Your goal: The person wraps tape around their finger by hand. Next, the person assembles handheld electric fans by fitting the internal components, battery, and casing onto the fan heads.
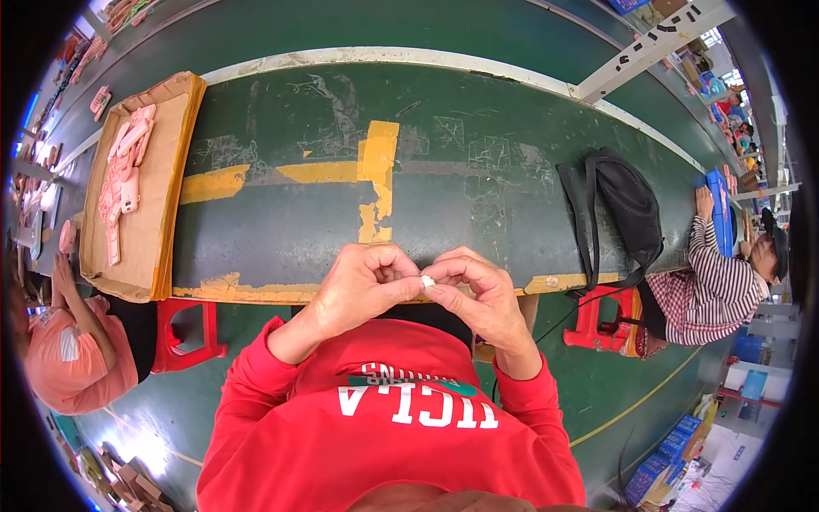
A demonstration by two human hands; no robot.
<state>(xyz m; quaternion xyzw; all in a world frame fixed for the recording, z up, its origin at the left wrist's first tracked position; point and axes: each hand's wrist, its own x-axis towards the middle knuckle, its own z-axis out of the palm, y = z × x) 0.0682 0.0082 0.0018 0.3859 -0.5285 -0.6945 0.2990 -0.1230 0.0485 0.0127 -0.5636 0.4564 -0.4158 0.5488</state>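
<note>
Pinching white piece, left hand beside right hand, near worktable

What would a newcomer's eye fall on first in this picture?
Probably the bright red sweatshirt at lower centre, then the small white piece pinched between the left hand and right hand at the near edge of the dark green table. Next, the shallow brown cardboard tray of slender pink pieces at left and the black fabric bag at right.
</note>
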